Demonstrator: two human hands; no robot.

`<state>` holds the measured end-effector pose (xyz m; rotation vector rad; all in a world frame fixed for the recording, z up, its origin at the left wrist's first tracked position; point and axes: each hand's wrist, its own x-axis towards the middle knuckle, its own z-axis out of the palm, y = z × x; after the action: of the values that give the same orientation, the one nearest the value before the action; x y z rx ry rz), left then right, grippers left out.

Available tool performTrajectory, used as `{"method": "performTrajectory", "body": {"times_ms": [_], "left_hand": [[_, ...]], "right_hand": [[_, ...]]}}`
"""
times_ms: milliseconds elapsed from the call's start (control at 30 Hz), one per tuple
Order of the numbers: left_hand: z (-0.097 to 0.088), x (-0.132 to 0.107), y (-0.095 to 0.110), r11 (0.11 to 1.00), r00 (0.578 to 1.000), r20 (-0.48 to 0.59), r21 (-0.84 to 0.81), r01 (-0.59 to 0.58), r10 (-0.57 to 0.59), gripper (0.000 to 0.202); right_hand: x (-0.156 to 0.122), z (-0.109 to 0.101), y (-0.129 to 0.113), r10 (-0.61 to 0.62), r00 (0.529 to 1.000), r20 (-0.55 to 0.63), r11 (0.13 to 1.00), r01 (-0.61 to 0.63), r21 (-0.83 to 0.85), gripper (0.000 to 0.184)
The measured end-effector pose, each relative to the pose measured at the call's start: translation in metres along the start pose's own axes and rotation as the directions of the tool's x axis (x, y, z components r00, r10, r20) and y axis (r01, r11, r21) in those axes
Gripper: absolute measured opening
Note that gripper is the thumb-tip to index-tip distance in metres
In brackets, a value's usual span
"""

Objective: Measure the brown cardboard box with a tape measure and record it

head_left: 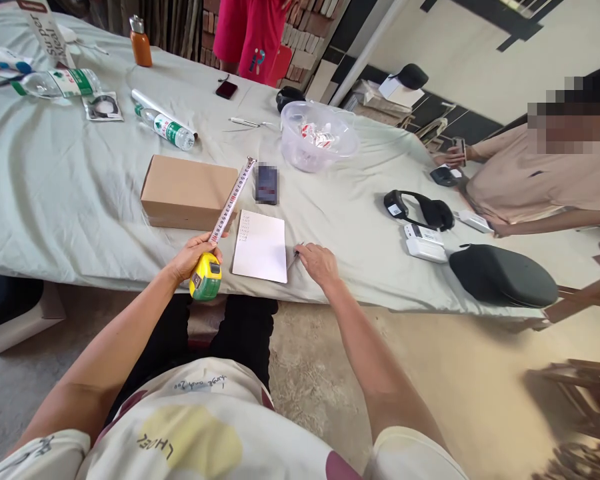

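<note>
My left hand (193, 257) grips a yellow-green tape measure (206, 277) at the table's front edge. Its tape (234, 199) runs out across the right end of a brown cardboard box (187, 192), the tip past the box's far corner. My right hand (319, 263) rests closed on a pen (295, 254) lying just right of a white notepad (261, 245). The pad has a few written lines at its top left. A dark phone (267, 183) lies beyond the pad.
A pale cloth covers the table (55, 187). On it are a clear plastic bowl (319, 135), water bottles (165, 125), an orange flask (141, 42), black headsets (420, 209) and white devices (424, 242). A person in beige sits at right; another in red stands behind.
</note>
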<state>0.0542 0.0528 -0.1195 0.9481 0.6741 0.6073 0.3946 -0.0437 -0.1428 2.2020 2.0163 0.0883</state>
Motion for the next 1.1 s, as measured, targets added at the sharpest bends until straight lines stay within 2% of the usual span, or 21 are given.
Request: {"method": "performTrajectory", "body": {"times_ms": [100,200,267,333,400,433,467,533,567,633,700,800,867,1000,1100], "left_hand": [[-0.008,-0.004,-0.007,1.000,0.998,0.055,0.003,0.013,-0.013,0.046],[-0.014,-0.008,-0.010,1.000,0.996,0.090,-0.015,0.024,-0.023,0.044],[-0.017,-0.010,-0.010,0.998,0.997,0.075,-0.055,0.008,-0.004,0.044],[-0.018,-0.011,-0.009,0.996,0.998,0.063,-0.093,-0.006,0.012,0.044],[-0.019,-0.012,-0.008,0.994,0.997,0.077,-0.113,-0.007,0.016,0.044],[-0.019,-0.012,-0.008,0.993,0.996,0.090,-0.119,-0.006,0.016,0.043],[-0.019,-0.013,-0.008,0.992,0.995,0.102,-0.123,-0.004,0.016,0.043],[-0.020,-0.015,-0.007,0.990,0.995,0.100,-0.139,-0.011,0.025,0.041],[-0.020,-0.016,-0.007,0.988,0.996,0.084,-0.150,-0.020,0.033,0.039],[-0.020,-0.019,-0.006,0.984,0.998,0.037,-0.176,-0.042,0.050,0.036],[-0.019,-0.023,-0.004,0.979,0.998,-0.002,-0.197,-0.058,0.058,0.034],[-0.017,-0.026,-0.002,0.974,0.999,-0.016,-0.223,-0.050,0.048,0.033],[-0.017,-0.026,-0.002,0.969,0.999,-0.014,-0.243,-0.041,0.038,0.032],[-0.018,-0.025,-0.002,0.965,1.000,-0.006,-0.260,-0.027,0.027,0.036],[-0.019,-0.024,-0.002,0.969,1.000,0.016,-0.248,-0.011,0.016,0.040]], "right_hand": [[-0.008,0.006,0.016,0.031,0.999,-0.005,0.999,-0.032,-0.031,0.031],[-0.017,0.012,0.035,0.212,0.973,-0.096,0.977,-0.212,0.009,0.028],[-0.021,0.014,0.043,0.389,0.904,-0.178,0.920,-0.372,0.124,0.026],[-0.021,0.013,0.040,0.561,0.793,-0.236,0.818,-0.488,0.305,0.023],[-0.016,0.010,0.020,0.674,0.695,-0.249,0.698,-0.489,0.523,0.019],[-0.012,0.008,0.004,0.688,0.685,-0.239,0.647,-0.430,0.630,0.018],[-0.007,0.005,-0.016,0.683,0.695,-0.223,0.583,-0.336,0.739,0.016],[0.002,0.000,-0.062,0.584,0.793,-0.174,0.451,-0.139,0.881,0.015],[0.007,-0.003,-0.085,0.530,0.832,-0.163,0.404,-0.078,0.911,0.015],[0.017,-0.010,-0.124,0.441,0.886,-0.144,0.332,-0.011,0.943,0.013],[0.026,-0.015,-0.149,0.402,0.905,-0.138,0.290,0.018,0.957,0.014],[0.036,-0.018,-0.163,0.417,0.893,-0.170,0.267,0.058,0.962,0.013],[0.039,-0.018,-0.165,0.424,0.888,-0.181,0.287,0.058,0.956,0.015],[0.037,-0.016,-0.165,0.466,0.877,-0.121,0.367,-0.068,0.928,0.026],[0.036,-0.012,-0.163,0.494,0.863,-0.107,0.360,-0.091,0.928,0.028]]}}
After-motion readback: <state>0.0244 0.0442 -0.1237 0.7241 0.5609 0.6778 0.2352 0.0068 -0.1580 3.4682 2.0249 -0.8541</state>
